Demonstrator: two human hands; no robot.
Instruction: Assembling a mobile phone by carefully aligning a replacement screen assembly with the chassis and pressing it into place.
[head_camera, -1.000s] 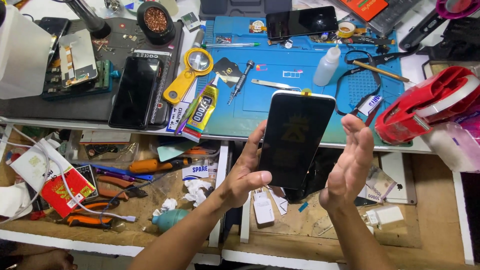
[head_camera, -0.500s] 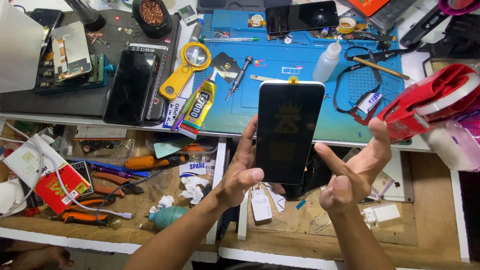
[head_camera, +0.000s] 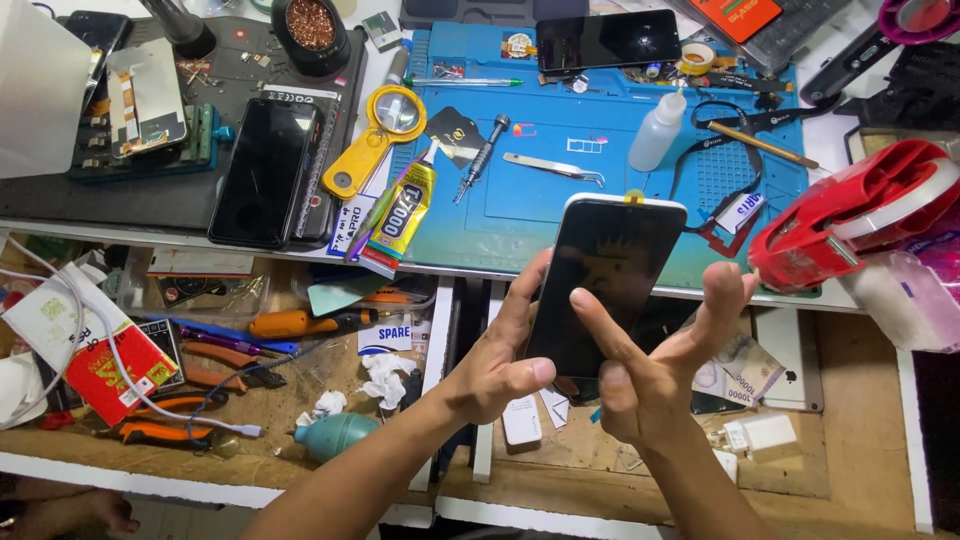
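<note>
Phone repair workshop: blue repair mat (head_camera: 520, 205), tweezers (head_camera: 553, 168), glue tube (head_camera: 400, 215)

A cluttered workbench (head_camera: 880, 330) is seen from above, its top covered by a blue work mat (head_camera: 560, 215) and a dark mat (head_camera: 120, 200); below, an open wooden drawer (head_camera: 200, 455) is shown, evenly lit from overhead
</note>
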